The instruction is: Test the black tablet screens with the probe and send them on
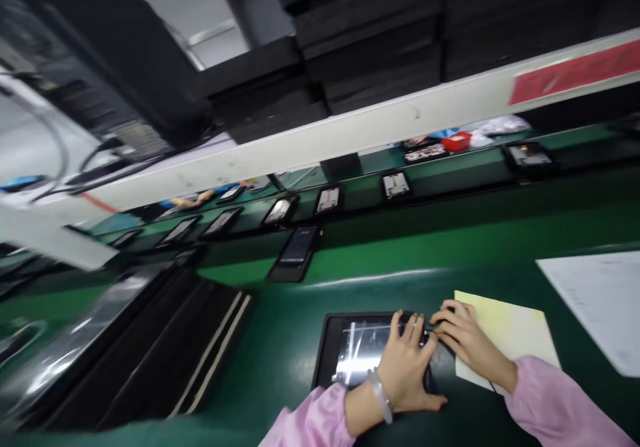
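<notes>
A: Where are the hands?

B: Both rest on a flat screen unit in a black tray (327, 353), near the front edge of the green worktop (280, 340). The left hand (406, 371) lies palm down over the unit's right part, fingers spread flat on it, it seems to steady it; a pale bangle (381, 395) sits on that wrist.

A: And the right?

B: The right hand (463, 337) comes in from the right, fingertips drawn together at the unit's far right corner, touching the left hand's fingers. Its grip looks pinched on something small there, but what it is cannot be told.

A: What lies beside the unit?

B: A yellow sheet (510, 333) just to its right, partly under the right wrist, and a white sheet (595, 307) farther right. To the left a stack of dark trays (150, 353).

A: Farther off?

B: A row of similar units (329, 200) lies along the far strip of the line, spaced apart, with one dark panel (296, 252) nearer. A red box (456, 141) stands far right, under a white rail (350, 130).
</notes>
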{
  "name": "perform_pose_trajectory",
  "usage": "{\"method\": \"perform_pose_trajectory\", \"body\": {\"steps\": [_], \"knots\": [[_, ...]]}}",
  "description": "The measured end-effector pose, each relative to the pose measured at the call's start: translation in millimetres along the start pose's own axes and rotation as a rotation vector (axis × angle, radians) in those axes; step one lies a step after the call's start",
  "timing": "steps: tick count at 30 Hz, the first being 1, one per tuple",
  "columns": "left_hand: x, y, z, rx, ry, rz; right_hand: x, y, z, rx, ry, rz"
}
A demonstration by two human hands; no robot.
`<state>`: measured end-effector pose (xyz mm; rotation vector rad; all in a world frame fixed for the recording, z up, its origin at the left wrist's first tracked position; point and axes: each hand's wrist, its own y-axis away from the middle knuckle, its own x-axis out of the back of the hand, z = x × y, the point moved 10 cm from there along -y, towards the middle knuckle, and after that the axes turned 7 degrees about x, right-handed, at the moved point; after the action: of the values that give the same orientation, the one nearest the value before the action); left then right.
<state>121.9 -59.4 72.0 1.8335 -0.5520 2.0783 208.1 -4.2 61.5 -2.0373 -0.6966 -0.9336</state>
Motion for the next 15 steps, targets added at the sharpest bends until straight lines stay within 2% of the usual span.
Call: {"method": "perform_pose_trajectory", "body": {"steps": [5, 10, 15], "knots": [[-4, 10, 1, -0.084, -0.022, -0.035, 6, 4, -15, -0.007, -0.011, 0.008], [-17, 13, 3, -0.151, -0.044, 0.002, 7, 13, -20, -0.028, -0.026, 0.058], [-22, 19, -20, -0.126, -0.108, 0.056, 48, 36, 3, -0.084, 0.000, 0.141]]}}
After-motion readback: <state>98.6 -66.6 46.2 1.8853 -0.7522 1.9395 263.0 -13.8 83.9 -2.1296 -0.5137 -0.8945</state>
